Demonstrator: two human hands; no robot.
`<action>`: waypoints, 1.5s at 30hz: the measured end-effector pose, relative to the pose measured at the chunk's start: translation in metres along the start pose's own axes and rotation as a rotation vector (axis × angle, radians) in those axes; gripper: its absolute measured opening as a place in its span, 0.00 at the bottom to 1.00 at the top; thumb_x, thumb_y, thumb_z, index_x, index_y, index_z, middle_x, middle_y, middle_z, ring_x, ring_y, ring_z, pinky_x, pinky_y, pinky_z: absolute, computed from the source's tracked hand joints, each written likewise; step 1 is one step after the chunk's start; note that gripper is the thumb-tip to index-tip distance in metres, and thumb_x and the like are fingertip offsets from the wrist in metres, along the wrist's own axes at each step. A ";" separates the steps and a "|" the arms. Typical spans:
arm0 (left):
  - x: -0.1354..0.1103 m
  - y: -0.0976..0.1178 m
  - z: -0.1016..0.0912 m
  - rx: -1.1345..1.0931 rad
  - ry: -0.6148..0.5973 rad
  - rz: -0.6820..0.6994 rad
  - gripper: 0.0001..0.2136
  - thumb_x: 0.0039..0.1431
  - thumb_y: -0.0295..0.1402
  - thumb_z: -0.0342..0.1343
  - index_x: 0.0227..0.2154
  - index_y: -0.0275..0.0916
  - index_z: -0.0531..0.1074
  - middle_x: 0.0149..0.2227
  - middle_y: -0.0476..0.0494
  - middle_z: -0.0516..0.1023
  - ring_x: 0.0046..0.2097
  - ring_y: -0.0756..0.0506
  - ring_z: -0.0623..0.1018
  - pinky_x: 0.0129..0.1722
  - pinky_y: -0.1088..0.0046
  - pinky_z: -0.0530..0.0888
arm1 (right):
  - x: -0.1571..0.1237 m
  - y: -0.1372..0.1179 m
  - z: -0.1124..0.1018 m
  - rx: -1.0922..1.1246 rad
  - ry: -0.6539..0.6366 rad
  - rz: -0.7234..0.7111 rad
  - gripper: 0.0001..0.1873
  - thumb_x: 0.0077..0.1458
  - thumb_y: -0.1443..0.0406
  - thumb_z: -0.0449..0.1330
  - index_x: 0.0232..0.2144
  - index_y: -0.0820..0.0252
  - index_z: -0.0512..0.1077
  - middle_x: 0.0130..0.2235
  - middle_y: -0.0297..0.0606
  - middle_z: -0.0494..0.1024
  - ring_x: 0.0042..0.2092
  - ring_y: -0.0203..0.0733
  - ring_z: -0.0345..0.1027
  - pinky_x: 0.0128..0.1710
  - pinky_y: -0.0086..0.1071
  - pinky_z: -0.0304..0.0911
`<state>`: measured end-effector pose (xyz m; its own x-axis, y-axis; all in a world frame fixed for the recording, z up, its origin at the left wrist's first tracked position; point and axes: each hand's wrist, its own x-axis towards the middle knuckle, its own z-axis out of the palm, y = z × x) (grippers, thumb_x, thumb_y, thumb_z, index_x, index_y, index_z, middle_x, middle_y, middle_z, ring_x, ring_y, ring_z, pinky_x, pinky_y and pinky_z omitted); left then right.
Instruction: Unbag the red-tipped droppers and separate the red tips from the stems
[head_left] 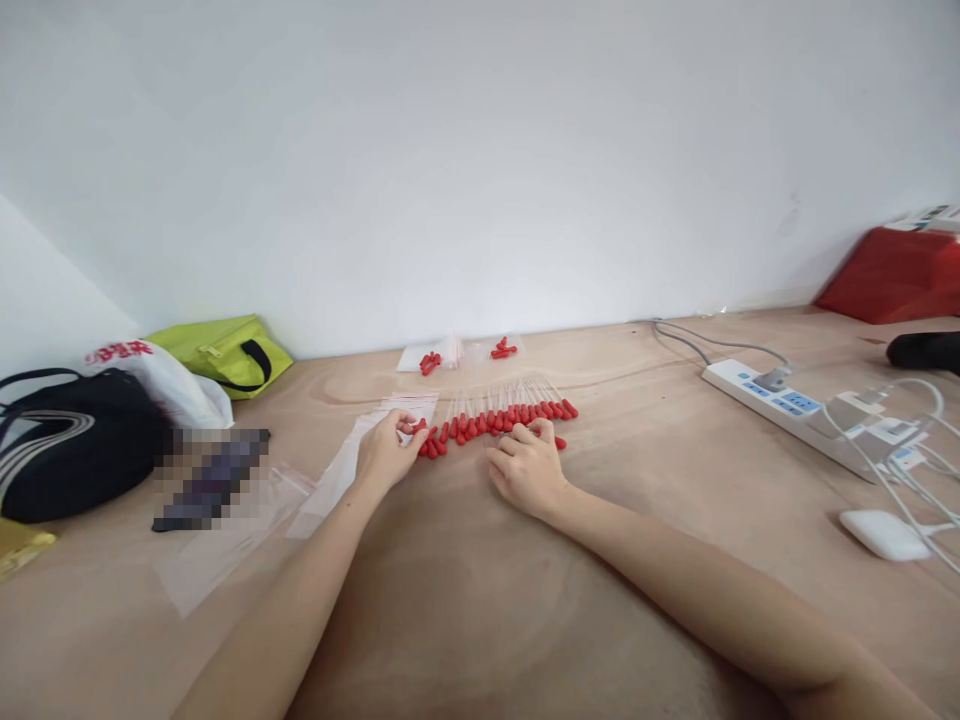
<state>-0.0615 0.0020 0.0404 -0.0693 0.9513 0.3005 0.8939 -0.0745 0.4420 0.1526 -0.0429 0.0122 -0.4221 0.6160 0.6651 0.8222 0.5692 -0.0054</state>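
A row of several clear droppers with red bulbs point(501, 413) lies on the wooden table point(480, 600), bulbs toward me. My left hand point(386, 452) rests at the row's left end, fingers curled and pinched on the red bulbs there, beside a stack of clear zip bags point(341, 468). My right hand point(525, 468) lies knuckles up under the middle of the row, fingers bent and touching the bulbs; what they hold is hidden. Two small bags with red bulbs point(430, 361) sit further back by the wall.
At left are a black bag point(71, 445), a white plastic bag point(161, 380), a green pouch point(221, 352) and a blurred dark object point(214, 478). A white power strip point(795, 408) with chargers and cables, a white mouse-like object point(883, 533) and a red box point(896, 275) are at right.
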 end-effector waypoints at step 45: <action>-0.084 0.043 0.017 -0.005 0.188 0.781 0.03 0.56 0.28 0.48 0.27 0.39 0.65 0.29 0.51 0.75 0.33 0.49 0.72 0.44 0.64 0.59 | -0.049 0.038 -0.029 0.241 0.114 -0.037 0.11 0.52 0.56 0.57 0.37 0.51 0.72 0.29 0.32 0.75 0.38 0.38 0.64 0.53 0.45 0.39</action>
<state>-0.0098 -0.0762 0.0201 0.5016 0.5576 0.6614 0.7131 -0.6994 0.0488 0.2157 -0.0669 0.0013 -0.3933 0.5345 0.7481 0.6864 0.7120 -0.1479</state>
